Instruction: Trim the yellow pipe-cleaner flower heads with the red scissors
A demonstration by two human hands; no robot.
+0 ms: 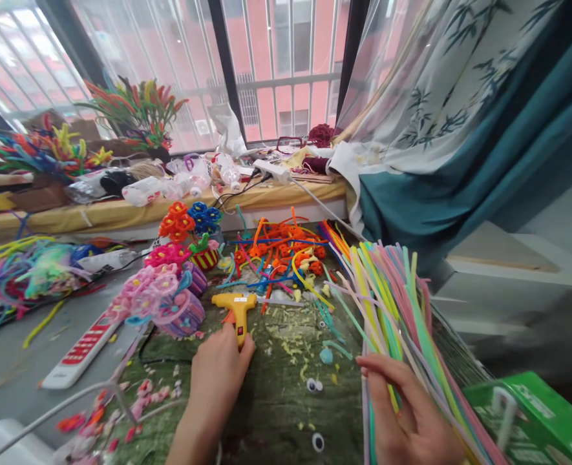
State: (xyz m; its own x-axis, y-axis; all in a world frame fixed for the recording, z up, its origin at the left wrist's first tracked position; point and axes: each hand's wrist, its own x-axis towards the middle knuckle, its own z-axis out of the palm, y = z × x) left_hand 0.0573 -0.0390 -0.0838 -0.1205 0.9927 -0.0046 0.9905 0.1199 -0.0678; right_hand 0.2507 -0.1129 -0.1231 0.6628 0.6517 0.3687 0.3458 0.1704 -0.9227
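Observation:
My left hand (215, 378) is closed around the handle of a yellow hot glue gun (240, 307), whose nozzle points right over the green mat. My right hand (406, 407) is at the near edge of a big bundle of pastel pipe cleaners (397, 303). Its thumb and forefinger come together in a pinch; what sits between them, if anything, is too small to make out. Googly eyes (318, 442) and a small light-blue pompom (326, 356) lie on the mat between my hands. Left of the glue gun stand pink and purple pipe-cleaner flowers (164, 300).
Orange pipe-cleaner pieces (286, 242) are heaped at the mat's back. A white power strip (67, 355) lies at left, near a colourful pipe-cleaner pile (43, 265). A green box (538, 413) stands at lower right. Plastic bottles (196, 177) lie along the windowsill.

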